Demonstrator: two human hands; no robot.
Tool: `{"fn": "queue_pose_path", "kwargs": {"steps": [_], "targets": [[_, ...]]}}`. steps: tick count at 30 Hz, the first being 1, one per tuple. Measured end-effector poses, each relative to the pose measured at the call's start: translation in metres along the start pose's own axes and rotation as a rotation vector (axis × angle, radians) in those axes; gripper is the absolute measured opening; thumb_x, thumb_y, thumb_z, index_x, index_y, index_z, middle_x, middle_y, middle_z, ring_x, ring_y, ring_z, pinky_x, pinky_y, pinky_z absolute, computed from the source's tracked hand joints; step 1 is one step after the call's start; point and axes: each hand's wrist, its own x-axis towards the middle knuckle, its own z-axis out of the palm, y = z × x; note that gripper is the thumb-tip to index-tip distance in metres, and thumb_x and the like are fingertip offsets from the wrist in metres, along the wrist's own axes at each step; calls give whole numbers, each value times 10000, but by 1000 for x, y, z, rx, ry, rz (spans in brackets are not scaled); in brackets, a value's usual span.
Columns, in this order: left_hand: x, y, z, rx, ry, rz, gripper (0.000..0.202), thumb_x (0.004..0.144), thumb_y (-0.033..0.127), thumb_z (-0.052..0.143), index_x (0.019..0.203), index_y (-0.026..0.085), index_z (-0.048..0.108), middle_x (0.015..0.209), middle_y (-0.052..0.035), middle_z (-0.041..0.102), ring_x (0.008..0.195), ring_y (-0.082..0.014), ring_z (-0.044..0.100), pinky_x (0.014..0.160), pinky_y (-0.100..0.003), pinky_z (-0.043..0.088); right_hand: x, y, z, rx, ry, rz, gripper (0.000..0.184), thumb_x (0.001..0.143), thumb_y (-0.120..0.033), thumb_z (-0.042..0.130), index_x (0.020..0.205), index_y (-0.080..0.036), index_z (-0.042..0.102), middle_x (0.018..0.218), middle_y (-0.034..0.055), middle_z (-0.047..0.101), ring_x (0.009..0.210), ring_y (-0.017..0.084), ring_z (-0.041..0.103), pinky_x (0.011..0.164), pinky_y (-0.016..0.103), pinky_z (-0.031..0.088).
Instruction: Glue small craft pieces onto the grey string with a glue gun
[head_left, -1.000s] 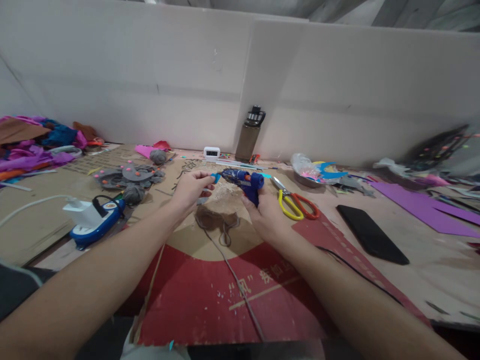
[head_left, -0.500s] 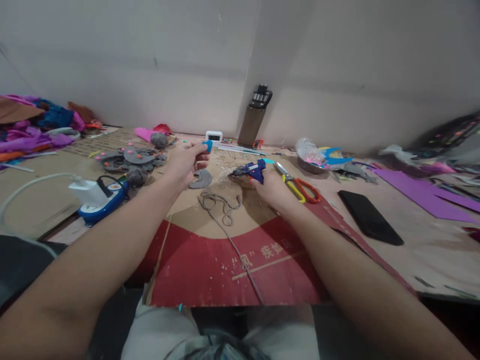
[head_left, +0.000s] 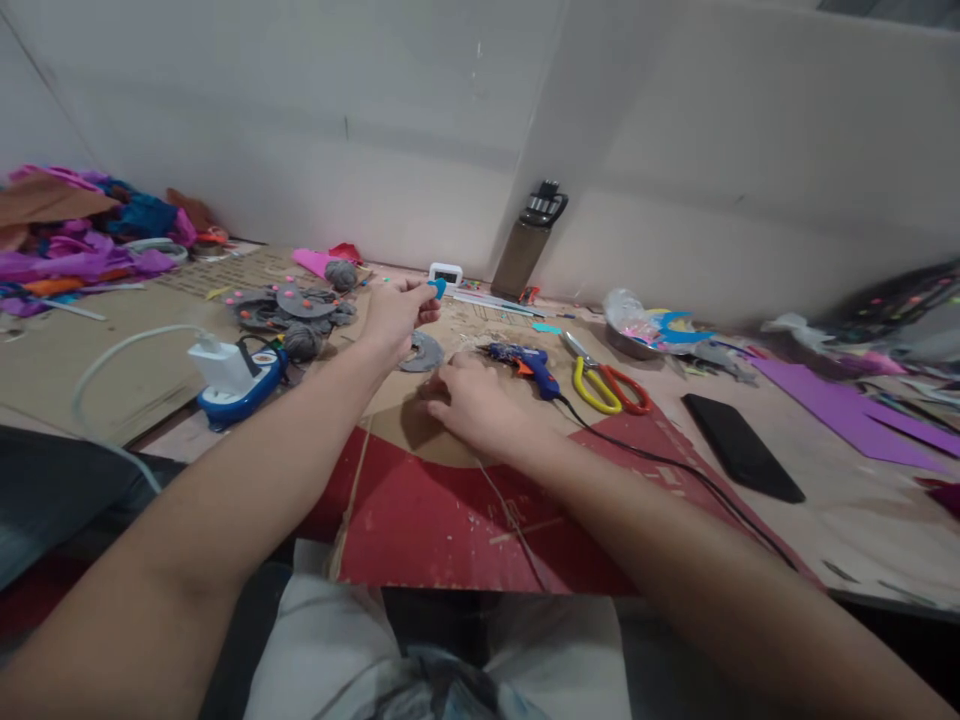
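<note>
My left hand (head_left: 397, 312) is raised over the board, thumb and fingers pinching a small blue piece (head_left: 438, 288). Beneath it lies a flat grey crescent-shaped piece (head_left: 424, 352), partly hidden. Palm down, my right hand (head_left: 476, 400) hovers over or touches the cardboard (head_left: 405, 530), with its thumb apart from the fingers and nothing visibly held. A strand of grey yarn (head_left: 510, 500) runs from under it toward the front edge. Just beyond the right hand, a blue hot glue gun (head_left: 534, 366) lies on its side, its black cord trailing right.
Scissors (head_left: 600, 385) with yellow and red handles and a black phone (head_left: 739, 445) lie to the right. A bowl (head_left: 630, 342) and a dark bottle (head_left: 521, 255) stand behind. Left are a blue power strip (head_left: 244, 390), grey pieces with yarn balls (head_left: 304, 342), and colourful scraps (head_left: 82, 235).
My right hand has let go of the glue gun, which now lies on the board, and moved left over the yarn. The left hand still holds the blue piece.
</note>
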Motion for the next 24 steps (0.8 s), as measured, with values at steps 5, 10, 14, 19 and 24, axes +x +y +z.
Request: {"fn": "queue_pose_path", "kwargs": {"steps": [5, 10, 14, 19, 24], "targets": [[-3, -1, 3, 11, -17, -1, 99, 721, 97, 616, 661, 146, 555, 604, 12, 564, 549, -69, 539, 533, -187, 447, 12, 2, 13, 87, -159, 17, 155, 790, -217, 567, 647, -187, 617, 707, 62, 615, 612, 151, 506, 617, 309, 372], [-3, -1, 3, 65, -24, 9, 90, 721, 106, 613, 662, 149, 561, 566, 11, 561, 505, -62, 512, 458, -164, 370, 12, 20, 6, 318, 41, 48, 137, 790, -205, 516, 655, -199, 537, 680, 33, 601, 624, 147, 511, 625, 297, 399], [-4, -2, 3, 75, -79, -2, 89, 722, 127, 631, 663, 142, 565, 534, 17, 550, 442, -50, 462, 414, -163, 328, 9, 38, -11, 842, 244, 141, 112, 830, -259, 484, 734, -208, 460, 742, 2, 608, 667, 123, 563, 695, 310, 481], [-13, -4, 11, 90, -136, -116, 125, 696, 104, 677, 667, 123, 556, 603, -10, 604, 503, -61, 548, 493, -164, 441, 4, 50, -27, 1268, 286, 208, 165, 762, -247, 597, 849, -210, 461, 681, -52, 585, 489, 60, 481, 572, 258, 503], [-23, -6, 18, 57, -193, -203, 140, 709, 68, 664, 668, 127, 544, 607, -12, 617, 577, -95, 627, 649, -241, 544, 6, 66, -33, 1149, 335, 211, 157, 748, -300, 605, 847, -188, 560, 724, -22, 597, 536, 64, 535, 559, 223, 482]]}}
